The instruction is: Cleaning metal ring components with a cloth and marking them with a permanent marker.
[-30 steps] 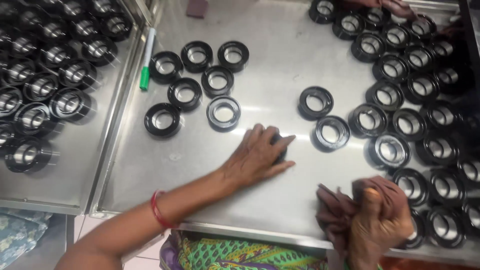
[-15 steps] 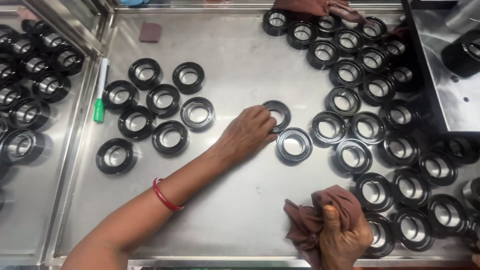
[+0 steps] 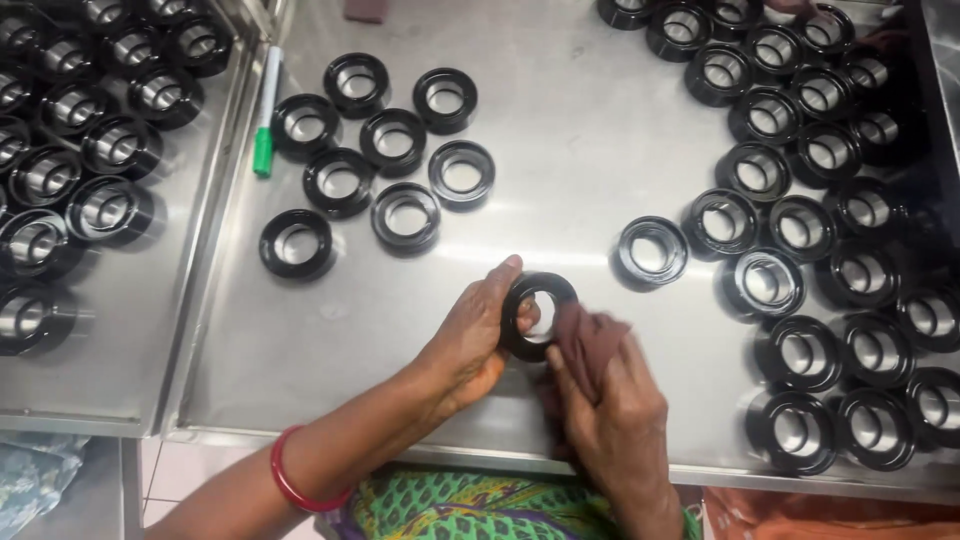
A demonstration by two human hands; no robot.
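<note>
You work over a large steel tray (image 3: 600, 130), which serves as the landmark here; its near rim runs just above your patterned green clothing (image 3: 450, 505). Against the tray's left edge sits a second steel tray (image 3: 120, 330), packed with black rings that show bright metal liners. On the landmark tray's right half lies a big cluster of black rings (image 3: 820, 200), standing close together from the far rim down to the near right corner, with one ring (image 3: 651, 250) set slightly apart toward the tray's middle. On its left half, seven more black rings (image 3: 390, 150) lie loosely grouped, each flat with its opening up. Near the tray's middle, close to the near rim, your left hand (image 3: 470, 335) pinches a single black ring (image 3: 535, 312), thumb over the top edge and fingers curled behind it, holding it tilted up off the tray surface. Your right hand (image 3: 610, 420) is closed around a brown cloth (image 3: 590, 335), pressing it against the right side of that ring. A red bangle (image 3: 295, 485) circles your left wrist. A green and white marker (image 3: 266, 110) lies along the tray's left rim.
</note>
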